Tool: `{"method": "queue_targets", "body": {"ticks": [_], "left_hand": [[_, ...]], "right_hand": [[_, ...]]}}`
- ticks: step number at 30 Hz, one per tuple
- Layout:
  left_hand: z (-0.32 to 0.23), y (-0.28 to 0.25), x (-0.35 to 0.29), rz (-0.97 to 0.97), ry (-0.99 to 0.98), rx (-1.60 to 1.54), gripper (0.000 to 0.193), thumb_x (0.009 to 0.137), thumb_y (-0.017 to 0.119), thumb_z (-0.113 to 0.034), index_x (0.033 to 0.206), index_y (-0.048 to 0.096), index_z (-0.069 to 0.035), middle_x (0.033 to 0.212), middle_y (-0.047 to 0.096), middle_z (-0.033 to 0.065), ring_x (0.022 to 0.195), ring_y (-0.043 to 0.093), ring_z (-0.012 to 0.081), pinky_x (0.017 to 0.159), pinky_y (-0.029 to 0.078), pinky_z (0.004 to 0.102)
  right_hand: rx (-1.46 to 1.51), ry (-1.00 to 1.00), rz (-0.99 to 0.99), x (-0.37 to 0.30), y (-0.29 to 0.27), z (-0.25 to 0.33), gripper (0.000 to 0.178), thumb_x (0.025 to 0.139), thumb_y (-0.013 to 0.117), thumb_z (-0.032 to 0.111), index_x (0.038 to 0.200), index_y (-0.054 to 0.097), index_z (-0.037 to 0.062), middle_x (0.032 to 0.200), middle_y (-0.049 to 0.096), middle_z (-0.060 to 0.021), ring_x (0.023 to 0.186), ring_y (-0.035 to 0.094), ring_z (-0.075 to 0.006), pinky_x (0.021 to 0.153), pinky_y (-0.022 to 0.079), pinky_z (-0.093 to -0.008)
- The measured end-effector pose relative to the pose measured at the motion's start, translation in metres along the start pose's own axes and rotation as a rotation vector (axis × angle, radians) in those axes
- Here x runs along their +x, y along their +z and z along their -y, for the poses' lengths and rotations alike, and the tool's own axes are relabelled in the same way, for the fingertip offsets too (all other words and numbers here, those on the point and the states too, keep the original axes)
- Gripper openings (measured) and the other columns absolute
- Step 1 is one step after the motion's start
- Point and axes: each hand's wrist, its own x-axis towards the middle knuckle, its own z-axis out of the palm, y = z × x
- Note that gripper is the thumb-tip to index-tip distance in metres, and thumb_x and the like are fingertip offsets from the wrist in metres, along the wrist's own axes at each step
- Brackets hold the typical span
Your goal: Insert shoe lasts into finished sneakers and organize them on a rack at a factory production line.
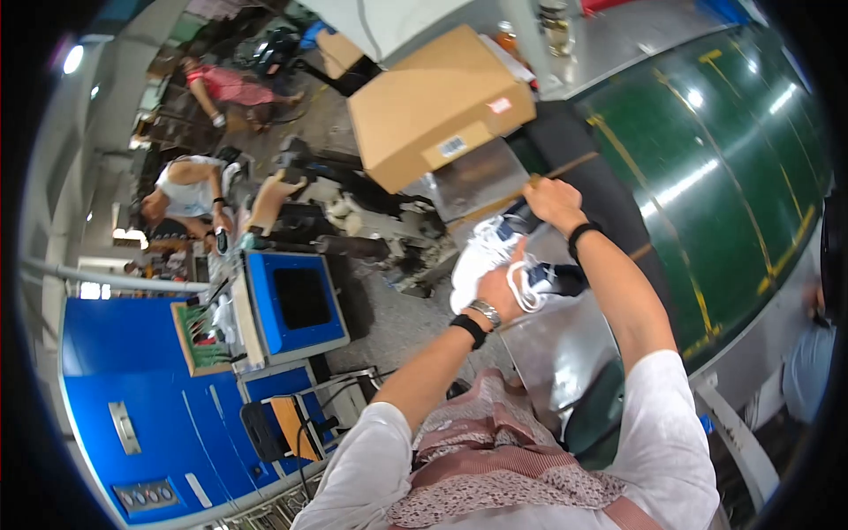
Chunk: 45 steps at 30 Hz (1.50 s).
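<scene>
Two white lace-up sneakers with dark blue linings lie side by side over the metal bench top [565, 349]. My left hand [502, 296], with a watch and a black band at the wrist, is closed on the nearer sneaker [535, 284], among its white laces. One finger of it points towards the farther sneaker [486, 250]. My right hand [555, 205] is closed in a fist beside the dark heel opening of the farther sneaker. Whatever its fingers grip is hidden from view.
A brown cardboard box [442, 106] stands beyond the sneakers. To the right runs a green conveyor belt [698, 177] with yellow lines. Machinery [380, 216] and a blue cabinet [159, 389] stand at the left. Two people [190, 190] are farther back, and another person's sleeve [808, 371] shows at right.
</scene>
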Motion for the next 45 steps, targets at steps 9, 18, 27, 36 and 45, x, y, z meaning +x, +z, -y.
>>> {"method": "queue_targets", "body": {"ticks": [9,18,27,36,45], "left_hand": [[0.067,0.024,-0.001,-0.318,0.231,0.32,0.093,0.068,0.08,-0.06,0.131,0.054,0.004,0.122,0.064,0.023,0.11,0.064,0.0384,0.095,0.053,0.044],[-0.059,-0.071,-0.029,0.192,0.659,0.033,0.057,0.053,0.096,-0.027,0.1,0.071,-0.007,0.113,0.065,0.0105,0.097,0.067,0.0319,0.084,0.054,0.0424],[-0.231,-0.079,0.036,0.114,1.349,-0.061,0.083,0.058,0.096,-0.026,0.126,0.058,0.001,0.117,0.066,0.0182,0.106,0.065,0.039,0.093,0.051,0.044],[-0.249,0.055,-0.011,0.174,1.734,-0.024,0.07,0.083,0.081,-0.023,0.139,0.05,0.004,0.127,0.062,0.0293,0.114,0.061,0.0439,0.1,0.048,0.0475],[-0.132,0.201,-0.096,1.23,1.125,-0.091,0.062,0.102,0.059,-0.04,0.138,0.049,0.01,0.131,0.061,0.0261,0.122,0.059,0.0329,0.104,0.045,0.0397]], "right_hand": [[0.59,-0.057,-0.287,-0.066,0.07,-0.006,0.044,0.089,0.059,0.03,0.132,0.066,0.0185,0.121,0.07,-0.0175,0.11,0.067,-0.039,0.098,0.051,-0.0471],[0.3,0.462,-1.087,-0.399,0.045,-0.128,0.05,0.077,0.077,0.029,0.119,0.064,0.0051,0.121,0.062,-0.0153,0.117,0.054,-0.0354,0.097,0.046,-0.046],[0.045,0.778,-0.871,-0.464,0.127,-0.035,0.07,0.061,0.085,0.055,0.114,0.074,0.0111,0.14,0.049,-0.0252,0.135,0.035,-0.0503,0.105,0.03,-0.0683],[-0.254,0.628,-0.587,-0.432,0.199,-0.021,0.026,0.068,0.076,0.029,0.092,0.078,0.0196,0.11,0.066,0.0016,0.122,0.049,-0.0275,0.101,0.035,-0.0433],[0.933,1.519,-1.353,-0.463,0.248,0.1,0.08,0.076,0.079,0.035,0.142,0.045,0.005,0.152,0.033,-0.0287,0.145,0.027,-0.0456,0.117,0.031,-0.0545]]}}
